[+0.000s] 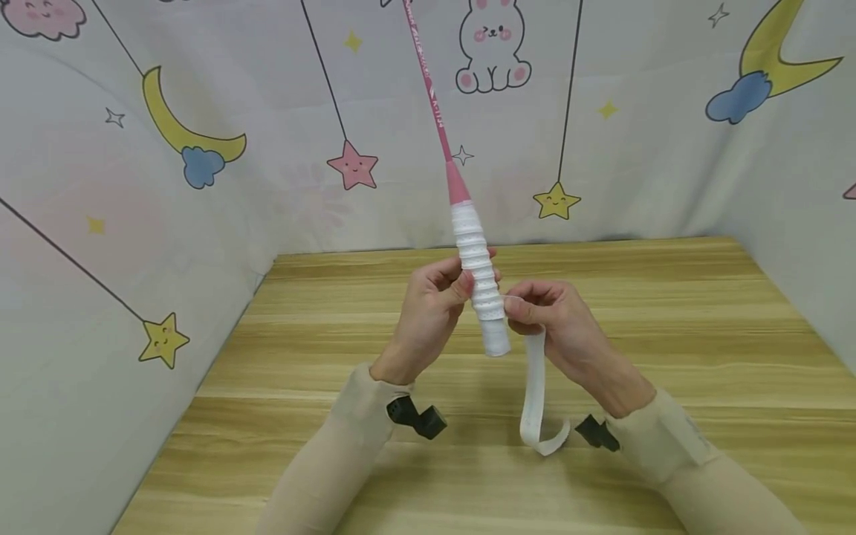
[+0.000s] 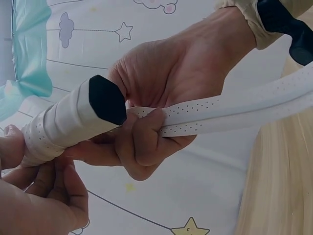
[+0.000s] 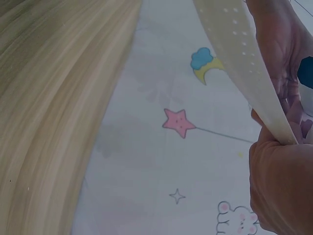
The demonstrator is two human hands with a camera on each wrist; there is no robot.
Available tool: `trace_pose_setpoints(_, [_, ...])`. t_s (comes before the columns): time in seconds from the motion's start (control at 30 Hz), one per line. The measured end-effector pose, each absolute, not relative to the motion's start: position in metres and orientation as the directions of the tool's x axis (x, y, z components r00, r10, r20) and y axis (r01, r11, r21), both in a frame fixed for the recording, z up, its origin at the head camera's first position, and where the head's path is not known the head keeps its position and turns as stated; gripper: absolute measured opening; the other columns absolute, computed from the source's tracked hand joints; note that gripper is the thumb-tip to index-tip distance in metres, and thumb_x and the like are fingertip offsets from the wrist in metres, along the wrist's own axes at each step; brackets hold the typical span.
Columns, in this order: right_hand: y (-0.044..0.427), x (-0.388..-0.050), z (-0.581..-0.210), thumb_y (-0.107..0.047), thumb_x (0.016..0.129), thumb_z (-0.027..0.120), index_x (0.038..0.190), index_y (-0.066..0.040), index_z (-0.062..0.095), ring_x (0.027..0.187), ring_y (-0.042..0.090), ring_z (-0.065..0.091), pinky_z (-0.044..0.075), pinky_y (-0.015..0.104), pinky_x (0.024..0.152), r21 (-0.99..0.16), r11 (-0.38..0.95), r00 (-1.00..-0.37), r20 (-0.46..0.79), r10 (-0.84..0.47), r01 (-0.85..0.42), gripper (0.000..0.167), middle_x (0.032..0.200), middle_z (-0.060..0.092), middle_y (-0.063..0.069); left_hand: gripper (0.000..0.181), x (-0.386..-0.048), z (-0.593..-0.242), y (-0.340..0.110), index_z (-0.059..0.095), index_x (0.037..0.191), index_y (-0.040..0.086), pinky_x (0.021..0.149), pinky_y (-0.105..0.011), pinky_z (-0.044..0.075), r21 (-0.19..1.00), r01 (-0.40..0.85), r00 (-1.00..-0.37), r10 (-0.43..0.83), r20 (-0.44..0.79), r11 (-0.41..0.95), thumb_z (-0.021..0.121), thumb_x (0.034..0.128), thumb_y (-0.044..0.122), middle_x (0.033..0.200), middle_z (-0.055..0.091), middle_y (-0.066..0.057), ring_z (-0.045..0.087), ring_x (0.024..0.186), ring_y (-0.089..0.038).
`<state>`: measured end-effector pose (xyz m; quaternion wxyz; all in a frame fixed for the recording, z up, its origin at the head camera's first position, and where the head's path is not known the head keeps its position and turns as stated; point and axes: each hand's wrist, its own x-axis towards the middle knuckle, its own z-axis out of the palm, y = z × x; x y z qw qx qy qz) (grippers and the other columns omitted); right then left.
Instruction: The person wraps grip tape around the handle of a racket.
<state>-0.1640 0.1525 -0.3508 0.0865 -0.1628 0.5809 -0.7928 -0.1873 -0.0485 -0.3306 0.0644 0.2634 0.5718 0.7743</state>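
Note:
A racket with a pink shaft (image 1: 433, 96) slants up out of the head view, its head cut off by the frame. White perforated grip tape winds in ridged turns round its handle (image 1: 476, 256); the lowest stretch is smooth. My left hand (image 1: 426, 308) grips the wrapped handle, thumb on the near side. Beside the lower handle, my right hand (image 1: 565, 319) pinches the loose grip tape (image 1: 533, 390), whose free end hangs down and curls. The left wrist view shows the dark butt cap (image 2: 106, 102) and curled fingers (image 2: 149, 139) round the tape.
Below the hands lies a wood-grain table (image 1: 321, 327). A white cloth backdrop (image 1: 414, 208) printed with stars, moons and a rabbit rises behind and at both sides. Small black cameras (image 1: 417, 417) sit at the wrists. Teal fabric (image 2: 32, 49) hangs at the left wrist view's edge.

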Motion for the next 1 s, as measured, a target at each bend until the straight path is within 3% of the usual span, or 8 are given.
trace_pose_setpoints(0.17, [0.1527,-0.1643,-0.3511,-0.004,0.107,0.066,0.089,-0.018,0.08,0.073,0.009,0.048,0.033,0.023,0.067,-0.945,-0.324,-0.92,0.17,-0.354,-0.05,0.027,0.083,0.068,-0.01,0.117,-0.187,-0.3313,-0.0482,0.046,0.147,-0.027,0.103,-0.021,0.055,0.914,0.171,-0.852,0.41,0.325,-0.368,0.077,0.08,0.064,0.116,0.074,0.015,0.069,0.108,-0.004])
trace_pose_setpoints(0.4, [0.1568,-0.1665,-0.3534,-0.01,0.109,0.066,0.106,-0.023,0.083,0.085,0.006,0.061,0.047,0.023,0.077,-0.955,-0.297,-0.879,0.153,-0.452,-0.013,0.022,0.098,0.077,-0.011,0.113,-0.1863,-0.3313,-0.0481,0.039,0.151,-0.027,0.102,-0.02,0.055,0.902,0.11,-0.817,0.479,0.321,-0.417,0.073,0.0847,0.058,0.108,0.076,0.01,0.066,0.111,-0.005])
trace_pose_setpoints(0.6, [0.1586,-0.1706,-0.3586,-0.017,0.113,0.059,0.128,-0.022,0.081,0.106,0.008,0.075,0.057,0.023,0.086,-0.924,-0.382,-0.758,0.233,-0.609,0.023,0.028,0.116,0.084,-0.003,0.109,-0.1876,-0.3323,-0.0486,0.036,0.153,-0.027,0.099,-0.021,0.054,0.897,0.094,-0.785,0.522,0.333,-0.431,0.069,0.0892,0.056,0.106,0.078,0.011,0.068,0.106,-0.005])
trace_pose_setpoints(0.77, [0.1574,-0.172,-0.359,-0.016,0.115,0.054,0.135,-0.018,0.077,0.112,0.01,0.076,0.06,0.023,0.089,-0.9,-0.433,-0.675,0.289,-0.679,0.051,0.03,0.12,0.084,0.0,0.107,-0.1888,-0.3325,-0.0484,0.037,0.152,-0.026,0.104,-0.022,0.053,0.899,0.087,-0.769,0.544,0.335,-0.43,0.068,0.0906,0.055,0.107,0.078,0.01,0.069,0.107,-0.006])
trace_pose_setpoints(1.0, [0.1548,-0.1706,-0.3582,-0.013,0.113,0.058,0.129,-0.018,0.079,0.109,0.01,0.079,0.063,0.026,0.093,-0.901,-0.433,-0.717,0.305,-0.627,-0.006,0.026,0.114,0.084,-0.002,0.106,-0.193,-0.3332,-0.0467,0.041,0.143,-0.032,0.117,-0.031,0.045,0.905,0.124,-0.762,0.545,0.349,-0.406,0.068,0.0909,0.057,0.108,0.079,0.013,0.063,0.122,-0.009])
